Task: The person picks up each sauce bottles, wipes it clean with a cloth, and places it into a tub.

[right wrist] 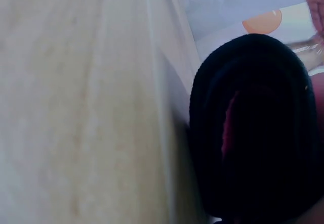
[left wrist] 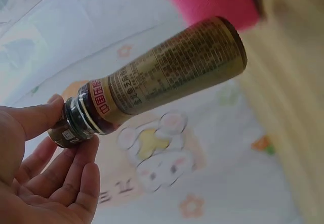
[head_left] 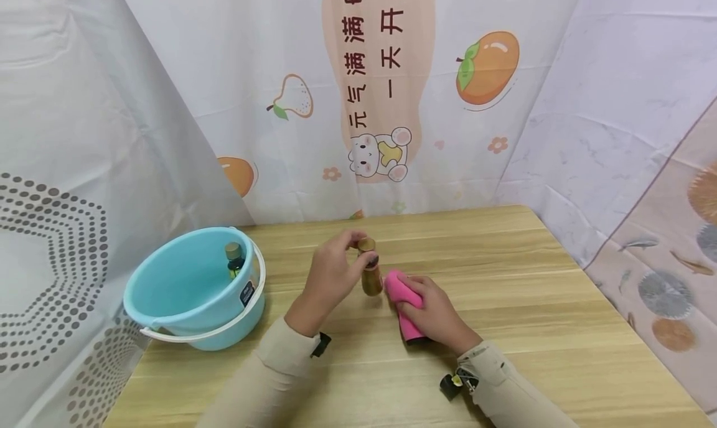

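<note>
My left hand (head_left: 330, 267) pinches a small bottle (head_left: 372, 282) by its cap between thumb and fingers. In the left wrist view the bottle (left wrist: 174, 64) has a gold-brown label covered in fine print, a clear glass neck and a brown cap. A pink, tube-like soft cover (head_left: 404, 291) with a black rim is gripped in my right hand (head_left: 434, 313), just right of the bottle. Its dark oval opening (right wrist: 253, 133) faces the right wrist camera, with a little pink showing inside. Whether anything else is in the cover is hidden.
A light blue bucket (head_left: 215, 338) with a white handle stands at the left of the wooden table (head_left: 504, 279). Inside it a dark bottle (head_left: 234, 261) with a gold cap stands against the wall. A printed curtain (head_left: 269, 160) hangs behind the table.
</note>
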A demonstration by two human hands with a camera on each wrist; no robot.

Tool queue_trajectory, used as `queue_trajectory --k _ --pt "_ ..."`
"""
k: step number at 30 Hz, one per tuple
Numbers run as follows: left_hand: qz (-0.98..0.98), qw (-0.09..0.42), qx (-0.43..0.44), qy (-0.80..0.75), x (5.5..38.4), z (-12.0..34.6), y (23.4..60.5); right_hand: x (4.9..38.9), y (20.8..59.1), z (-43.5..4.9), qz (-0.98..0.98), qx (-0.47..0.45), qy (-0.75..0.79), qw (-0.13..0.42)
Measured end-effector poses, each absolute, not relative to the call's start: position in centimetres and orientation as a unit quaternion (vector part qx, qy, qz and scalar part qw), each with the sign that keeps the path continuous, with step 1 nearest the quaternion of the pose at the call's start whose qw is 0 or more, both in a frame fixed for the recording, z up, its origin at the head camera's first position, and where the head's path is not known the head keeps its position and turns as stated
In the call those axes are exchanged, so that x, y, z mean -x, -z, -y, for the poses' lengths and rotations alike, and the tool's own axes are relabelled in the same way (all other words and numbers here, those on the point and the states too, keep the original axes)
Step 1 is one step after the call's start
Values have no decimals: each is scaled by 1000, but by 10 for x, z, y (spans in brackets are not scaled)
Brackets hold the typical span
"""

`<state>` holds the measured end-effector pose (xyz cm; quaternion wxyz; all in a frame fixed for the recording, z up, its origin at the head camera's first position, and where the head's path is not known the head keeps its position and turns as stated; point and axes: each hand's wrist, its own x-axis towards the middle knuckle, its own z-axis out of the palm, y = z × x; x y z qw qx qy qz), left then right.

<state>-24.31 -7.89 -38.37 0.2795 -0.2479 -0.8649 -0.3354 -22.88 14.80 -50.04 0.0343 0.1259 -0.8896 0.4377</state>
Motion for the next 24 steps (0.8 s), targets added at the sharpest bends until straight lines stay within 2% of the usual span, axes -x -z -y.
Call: queue_trajectory --k 12,16,24 --pt "873 287 211 332 226 144 294 234 499 -153 882 -134 -449 54" --pt "872 306 201 325 225 169 274 236 496 -161 881 -135 -449 58" --pt "897 290 117 311 219 216 242 240 488 -188 894 -144 -418 79"
